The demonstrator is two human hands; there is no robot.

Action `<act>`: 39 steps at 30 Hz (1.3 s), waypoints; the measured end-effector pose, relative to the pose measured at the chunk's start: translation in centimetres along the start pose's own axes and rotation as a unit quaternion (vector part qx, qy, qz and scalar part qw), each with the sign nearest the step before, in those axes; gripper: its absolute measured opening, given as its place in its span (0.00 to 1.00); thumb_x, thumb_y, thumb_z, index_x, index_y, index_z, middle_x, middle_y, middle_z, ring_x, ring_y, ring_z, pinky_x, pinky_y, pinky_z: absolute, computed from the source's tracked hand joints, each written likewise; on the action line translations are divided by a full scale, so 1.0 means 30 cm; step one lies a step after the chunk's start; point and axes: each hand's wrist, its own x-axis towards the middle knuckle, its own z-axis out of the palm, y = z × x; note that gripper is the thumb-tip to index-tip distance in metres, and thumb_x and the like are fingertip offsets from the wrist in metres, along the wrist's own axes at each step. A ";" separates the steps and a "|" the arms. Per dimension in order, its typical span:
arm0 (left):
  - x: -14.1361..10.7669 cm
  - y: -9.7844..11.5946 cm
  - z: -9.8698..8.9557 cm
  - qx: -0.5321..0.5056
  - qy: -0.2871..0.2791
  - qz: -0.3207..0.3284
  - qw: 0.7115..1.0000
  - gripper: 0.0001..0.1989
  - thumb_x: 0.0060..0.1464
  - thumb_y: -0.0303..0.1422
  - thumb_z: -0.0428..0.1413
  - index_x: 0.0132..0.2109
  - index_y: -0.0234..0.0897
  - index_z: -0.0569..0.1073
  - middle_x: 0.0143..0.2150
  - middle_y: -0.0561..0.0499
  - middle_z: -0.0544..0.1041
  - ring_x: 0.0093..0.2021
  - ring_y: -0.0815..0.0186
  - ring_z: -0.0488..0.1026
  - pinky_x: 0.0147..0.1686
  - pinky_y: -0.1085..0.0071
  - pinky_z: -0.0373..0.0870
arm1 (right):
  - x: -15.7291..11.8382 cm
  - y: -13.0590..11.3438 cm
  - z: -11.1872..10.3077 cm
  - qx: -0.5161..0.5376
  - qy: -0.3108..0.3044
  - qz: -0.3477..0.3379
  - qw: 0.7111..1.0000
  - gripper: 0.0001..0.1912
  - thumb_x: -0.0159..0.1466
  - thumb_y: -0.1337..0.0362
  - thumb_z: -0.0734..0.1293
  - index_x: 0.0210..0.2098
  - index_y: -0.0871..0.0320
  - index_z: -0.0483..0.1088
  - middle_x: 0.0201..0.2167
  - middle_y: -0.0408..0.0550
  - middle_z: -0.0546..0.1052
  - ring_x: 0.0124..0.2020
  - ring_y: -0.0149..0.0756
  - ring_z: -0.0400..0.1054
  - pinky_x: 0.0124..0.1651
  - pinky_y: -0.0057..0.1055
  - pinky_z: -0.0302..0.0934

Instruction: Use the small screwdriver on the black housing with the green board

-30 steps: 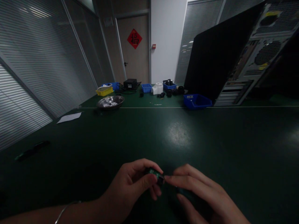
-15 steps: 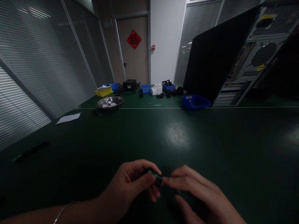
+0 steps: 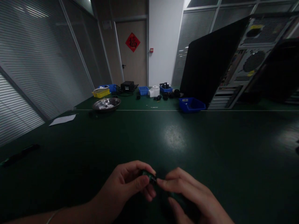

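Observation:
In the head view my left hand [image 3: 127, 183] pinches a small green circuit board [image 3: 146, 175] between thumb and forefinger. A dark block sits at the board's right end. My right hand [image 3: 192, 193] is curled close by on the right, its fingertips at or against that end. Between its thumb and fingers shows something dark with a green tint, too dim to name. At the far left of the table lies a long dark object with a green end [image 3: 20, 154], possibly a screwdriver.
A metal bowl [image 3: 106, 105] with white bits inside stands ahead on the green table [image 3: 130, 133]. Behind are a yellow basket [image 3: 101, 93] and a black box [image 3: 127, 86]. A blue bin [image 3: 191, 105] sits beside a computer case [image 3: 210, 65]. Paper [image 3: 62, 119] lies left.
Both hands and the circuit board appear slightly further left. The background has shifted a little left and down with the camera. My grip on the board looks the same.

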 end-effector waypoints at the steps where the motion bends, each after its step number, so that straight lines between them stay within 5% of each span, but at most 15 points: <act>1: 0.000 -0.003 -0.001 -0.001 -0.001 0.002 1.000 0.12 0.53 0.39 0.64 0.39 0.35 0.78 0.26 0.51 0.81 0.26 0.70 0.76 0.30 0.75 0.71 | 0.002 0.001 -0.003 -0.012 -0.010 0.008 1.000 0.25 0.60 0.80 0.61 0.51 0.50 0.70 0.41 0.48 0.74 0.39 0.34 0.74 0.41 0.29 0.69; 11: -0.017 0.021 0.012 0.125 0.019 0.003 0.992 0.11 0.54 0.41 0.62 0.39 0.38 0.79 0.29 0.54 0.79 0.31 0.68 0.75 0.36 0.73 0.70 | 0.005 -0.002 -0.014 -0.046 -0.025 -0.008 0.999 0.18 0.60 0.75 0.61 0.47 0.64 0.75 0.37 0.58 0.75 0.34 0.40 0.74 0.33 0.33 0.70; 21: -0.004 -0.025 -0.025 0.011 -0.046 0.005 0.999 0.09 0.55 0.37 0.62 0.40 0.37 0.80 0.33 0.49 0.82 0.33 0.67 0.77 0.35 0.72 0.71 | -0.002 0.013 -0.006 -0.029 -0.033 -0.014 0.999 0.19 0.61 0.75 0.62 0.49 0.59 0.74 0.39 0.55 0.75 0.35 0.38 0.74 0.36 0.31 0.69; 29: -0.010 -0.010 0.010 -0.066 0.003 0.011 0.998 0.14 0.55 0.36 0.63 0.47 0.40 0.73 0.34 0.52 0.80 0.31 0.66 0.78 0.33 0.72 0.71 | 0.013 -0.015 -0.006 -0.011 -0.010 -0.010 1.000 0.19 0.58 0.75 0.61 0.47 0.64 0.74 0.38 0.57 0.77 0.36 0.38 0.75 0.36 0.30 0.69; 39: -0.011 -0.003 0.004 0.011 -0.037 0.019 0.999 0.08 0.56 0.35 0.62 0.42 0.40 0.73 0.39 0.52 0.80 0.40 0.65 0.76 0.43 0.69 0.69 | 0.018 -0.016 -0.009 -0.007 0.004 0.014 1.000 0.22 0.57 0.74 0.61 0.50 0.62 0.69 0.38 0.57 0.76 0.39 0.42 0.74 0.40 0.35 0.69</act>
